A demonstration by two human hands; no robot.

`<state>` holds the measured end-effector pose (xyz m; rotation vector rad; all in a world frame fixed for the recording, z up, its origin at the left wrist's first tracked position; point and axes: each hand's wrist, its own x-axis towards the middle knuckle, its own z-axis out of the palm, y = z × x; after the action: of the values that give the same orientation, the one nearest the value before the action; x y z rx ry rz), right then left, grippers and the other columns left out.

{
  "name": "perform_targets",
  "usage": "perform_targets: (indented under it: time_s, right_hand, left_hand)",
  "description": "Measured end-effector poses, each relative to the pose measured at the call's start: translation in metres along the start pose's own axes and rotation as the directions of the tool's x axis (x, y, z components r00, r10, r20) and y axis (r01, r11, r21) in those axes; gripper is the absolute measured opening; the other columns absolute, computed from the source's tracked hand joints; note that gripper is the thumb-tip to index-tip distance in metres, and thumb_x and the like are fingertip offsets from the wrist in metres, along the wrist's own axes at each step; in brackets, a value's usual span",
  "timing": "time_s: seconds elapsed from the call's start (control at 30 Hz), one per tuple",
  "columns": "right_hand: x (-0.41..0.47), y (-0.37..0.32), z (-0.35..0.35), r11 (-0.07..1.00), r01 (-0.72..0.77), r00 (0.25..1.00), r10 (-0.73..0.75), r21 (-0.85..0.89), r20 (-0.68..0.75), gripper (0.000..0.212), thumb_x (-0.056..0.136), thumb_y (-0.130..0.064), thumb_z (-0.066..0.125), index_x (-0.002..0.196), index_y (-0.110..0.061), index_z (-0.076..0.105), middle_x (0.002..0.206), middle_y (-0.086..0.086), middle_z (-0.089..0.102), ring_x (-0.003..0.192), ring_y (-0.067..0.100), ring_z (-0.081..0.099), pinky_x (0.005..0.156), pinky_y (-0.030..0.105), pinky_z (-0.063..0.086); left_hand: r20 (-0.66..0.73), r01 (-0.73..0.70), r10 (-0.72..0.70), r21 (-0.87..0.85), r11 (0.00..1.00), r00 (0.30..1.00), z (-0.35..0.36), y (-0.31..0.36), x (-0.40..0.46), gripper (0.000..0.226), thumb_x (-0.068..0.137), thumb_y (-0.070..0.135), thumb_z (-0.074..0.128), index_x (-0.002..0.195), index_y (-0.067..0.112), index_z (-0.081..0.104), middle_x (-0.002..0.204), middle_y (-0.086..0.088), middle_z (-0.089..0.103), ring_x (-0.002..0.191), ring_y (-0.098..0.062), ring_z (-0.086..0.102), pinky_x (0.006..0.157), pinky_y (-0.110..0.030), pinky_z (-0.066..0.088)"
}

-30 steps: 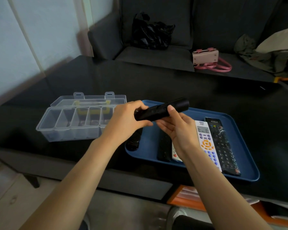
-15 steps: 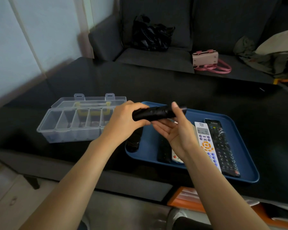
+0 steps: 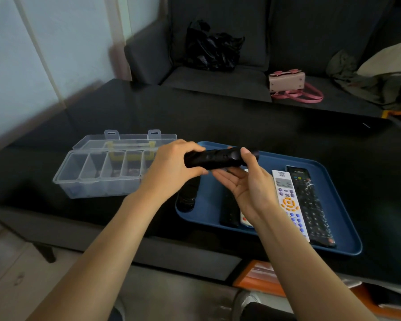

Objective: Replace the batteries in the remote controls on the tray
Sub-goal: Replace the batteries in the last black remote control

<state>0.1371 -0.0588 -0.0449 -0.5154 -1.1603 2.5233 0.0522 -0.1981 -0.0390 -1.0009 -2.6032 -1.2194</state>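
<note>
Dark glossy counter [image 3: 218, 117], sofa behind, and the black remote [image 3: 214, 158] is up in the air over the blue tray [image 3: 347, 249]. Left hand [image 3: 171, 167] is wrapped round its near end; right hand [image 3: 250, 184] cradles it, thumb pressed on top. Best play: hold the body firm and slide that cover off along the remote's length, no prying. Clear organizer box [image 3: 97, 181] waits just left.

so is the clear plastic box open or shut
Open: the clear box has its lid swung back flat on the table behind it, and its row of compartments shows from above.
</note>
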Motion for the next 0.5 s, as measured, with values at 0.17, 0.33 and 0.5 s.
perform_targets:
  time_s: [0.17, 0.33, 0.5]
  right_hand:
    - [-0.0002, 0.0005, 0.0029, 0.998, 0.029, 0.999, -0.027, -0.055, 0.033, 0.022, 0.095, -0.020, 0.053, 0.100, -0.001, 0.063, 0.095, 0.026, 0.069, 0.083, 0.035, 0.071, 0.067, 0.033, 0.060]
    - [-0.0004, 0.0037, 0.0019, 0.998, 0.009, 1.000, -0.008, -0.058, 0.021, 0.023, 0.094, -0.020, 0.055, 0.101, 0.002, 0.059, 0.102, 0.031, 0.067, 0.092, 0.041, 0.068, 0.075, 0.038, 0.060]
    - [-0.0002, 0.0082, 0.0030, 0.989, 0.036, 0.999, -0.032, -0.143, 0.029, 0.029, 0.096, -0.024, 0.051, 0.106, 0.000, 0.063, 0.103, 0.028, 0.068, 0.084, 0.028, 0.071, 0.075, 0.025, 0.057]
  left_hand:
    - [0.023, 0.008, -0.006, -0.117, 0.993, 1.000, -0.0054, 0.0003, -0.0003, 0.037, 0.068, 0.028, 0.081, 0.102, 0.030, 0.069, 0.097, 0.011, 0.067, 0.094, -0.001, 0.059, 0.082, -0.013, 0.044]
    - [0.009, -0.029, 0.029, 0.000, 1.000, 1.000, -0.0016, 0.0026, 0.0005, 0.042, 0.067, 0.027, 0.081, 0.107, 0.023, 0.069, 0.097, 0.003, 0.066, 0.091, -0.010, 0.060, 0.083, -0.026, 0.046]
    - [-0.025, -0.070, 0.074, 0.125, 0.990, 0.997, 0.0028, 0.0048, -0.0006, 0.043, 0.066, 0.031, 0.081, 0.105, 0.021, 0.067, 0.095, 0.002, 0.065, 0.087, -0.014, 0.059, 0.076, -0.033, 0.048]
